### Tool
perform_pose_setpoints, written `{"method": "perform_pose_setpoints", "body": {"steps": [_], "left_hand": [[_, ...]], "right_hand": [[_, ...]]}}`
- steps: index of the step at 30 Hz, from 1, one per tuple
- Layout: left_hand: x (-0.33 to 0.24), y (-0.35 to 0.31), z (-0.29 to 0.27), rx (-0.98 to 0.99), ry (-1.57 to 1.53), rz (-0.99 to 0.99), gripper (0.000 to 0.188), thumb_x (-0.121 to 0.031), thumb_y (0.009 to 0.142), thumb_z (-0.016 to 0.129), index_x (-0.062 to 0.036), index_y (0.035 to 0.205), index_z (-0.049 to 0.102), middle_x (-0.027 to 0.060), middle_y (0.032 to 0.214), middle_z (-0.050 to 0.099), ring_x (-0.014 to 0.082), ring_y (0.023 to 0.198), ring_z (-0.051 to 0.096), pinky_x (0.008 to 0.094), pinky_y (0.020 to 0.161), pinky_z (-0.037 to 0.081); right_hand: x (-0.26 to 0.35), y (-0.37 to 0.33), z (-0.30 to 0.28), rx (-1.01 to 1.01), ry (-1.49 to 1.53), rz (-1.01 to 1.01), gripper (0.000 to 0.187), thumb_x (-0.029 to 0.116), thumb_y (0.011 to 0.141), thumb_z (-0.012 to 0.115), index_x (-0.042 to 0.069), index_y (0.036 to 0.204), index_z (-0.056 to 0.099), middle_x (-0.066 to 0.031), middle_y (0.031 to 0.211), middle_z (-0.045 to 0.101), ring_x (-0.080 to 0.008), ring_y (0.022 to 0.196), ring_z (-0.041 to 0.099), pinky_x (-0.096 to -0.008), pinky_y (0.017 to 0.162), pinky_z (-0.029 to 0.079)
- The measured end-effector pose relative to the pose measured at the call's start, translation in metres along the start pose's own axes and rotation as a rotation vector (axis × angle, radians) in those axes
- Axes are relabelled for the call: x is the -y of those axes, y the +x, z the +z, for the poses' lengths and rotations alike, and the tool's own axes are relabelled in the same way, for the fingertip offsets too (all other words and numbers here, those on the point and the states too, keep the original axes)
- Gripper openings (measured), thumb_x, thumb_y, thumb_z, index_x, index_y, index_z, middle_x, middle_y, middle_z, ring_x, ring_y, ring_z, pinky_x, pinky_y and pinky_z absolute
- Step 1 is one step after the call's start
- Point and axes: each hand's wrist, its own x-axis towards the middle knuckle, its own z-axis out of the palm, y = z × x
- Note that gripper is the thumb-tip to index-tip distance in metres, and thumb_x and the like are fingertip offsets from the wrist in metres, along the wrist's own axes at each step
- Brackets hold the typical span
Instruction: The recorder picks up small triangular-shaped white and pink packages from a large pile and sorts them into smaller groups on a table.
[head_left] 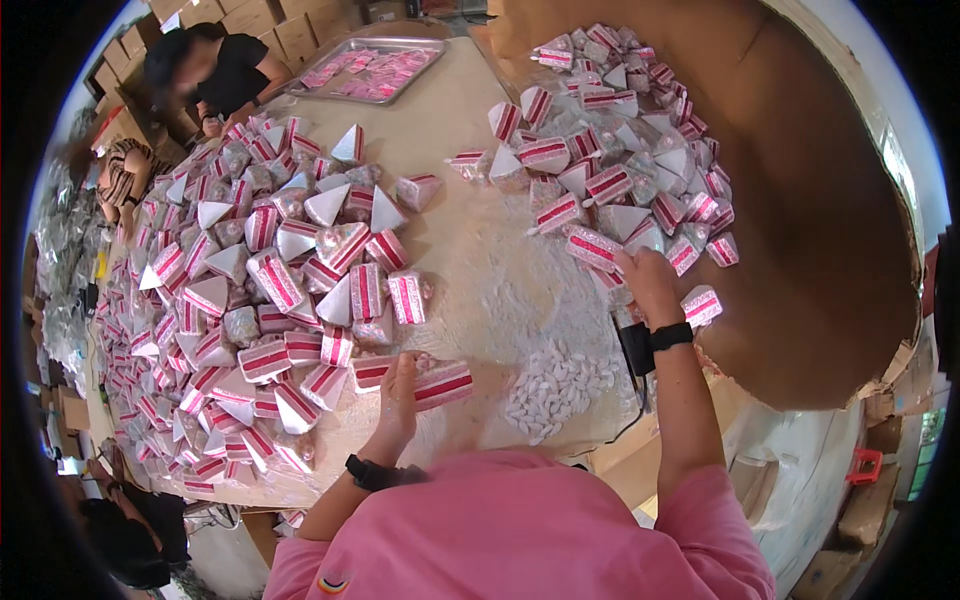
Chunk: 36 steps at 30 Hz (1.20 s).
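Note:
My left hand (399,392) rests on the table and grips a wedge-shaped packet with red and white stripes (443,384) near the front edge. My right hand (645,281) reaches forward to the right-hand pile of the same striped packets (620,130) and touches one (592,247) at the pile's near edge. Another packet (702,304) lies just right of that wrist. Both wrists wear black bands. A heap of small white pellets (555,388) lies between my forearms.
A large pile of striped wedge packets (250,290) covers the left half of the tan table (470,250). A metal tray (372,68) with pink packets stands at the far end. Other people sit at the far left (205,70). A brown cardboard sheet (820,220) lies on the right.

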Motion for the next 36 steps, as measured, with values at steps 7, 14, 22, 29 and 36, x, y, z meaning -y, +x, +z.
{"method": "perform_pose_setpoints", "body": {"steps": [7,14,22,29,36], "left_hand": [[-0.003,0.009,-0.007,0.268,-0.43,-0.244,0.036,-0.016,0.087,0.049,-0.0003,0.119,0.045,0.0104,0.098,0.06,0.0179,0.091,0.058,0.0291,0.079,0.049],[-0.02,0.014,0.01,0.459,-0.195,-0.228,0.08,-0.031,0.079,0.063,-0.004,0.142,0.021,0.0149,0.111,0.056,0.0186,0.089,0.059,0.0293,0.08,0.048],[-0.022,0.007,0.001,0.676,-0.076,-0.258,0.083,-0.028,0.081,0.068,-0.0032,0.143,0.018,0.0098,0.13,0.044,0.0177,0.116,0.044,0.031,0.094,0.04],[0.007,-0.003,-0.019,0.752,-0.2,-0.213,0.085,-0.026,0.082,0.066,-0.003,0.144,0.013,0.0096,0.129,0.044,0.0175,0.114,0.045,0.0285,0.096,0.037],[-0.02,-0.026,-0.02,0.712,-0.215,-0.378,0.088,-0.014,0.071,0.062,-0.0023,0.144,0.014,0.0086,0.125,0.048,0.0154,0.108,0.048,0.027,0.089,0.042]], "right_hand": [[-0.02,0.013,0.021,-0.103,0.032,-0.288,0.027,0.026,0.082,0.056,0.0,0.086,0.058,-0.0223,0.085,0.058,-0.0402,0.083,0.057,-0.0479,0.072,0.046],[0.055,-0.059,-0.009,-0.018,0.329,-0.526,0.015,0.016,0.081,0.055,0.003,0.076,0.053,-0.0174,0.078,0.054,-0.0373,0.075,0.055,-0.0442,0.063,0.043],[0.109,-0.141,-0.001,0.209,0.441,-0.732,0.012,0.017,0.083,0.053,0.004,0.082,0.053,-0.0164,0.077,0.055,-0.0367,0.072,0.056,-0.0442,0.061,0.045],[0.123,-0.151,-0.003,0.287,0.378,-0.827,0.013,0.014,0.081,0.055,0.003,0.075,0.053,-0.0165,0.07,0.052,-0.037,0.065,0.053,-0.0441,0.056,0.042],[0.131,-0.158,-0.01,0.35,0.253,-1.087,0.015,0.014,0.082,0.053,0.004,0.071,0.051,-0.0141,0.069,0.053,-0.0334,0.062,0.054,-0.0436,0.054,0.044]]}}
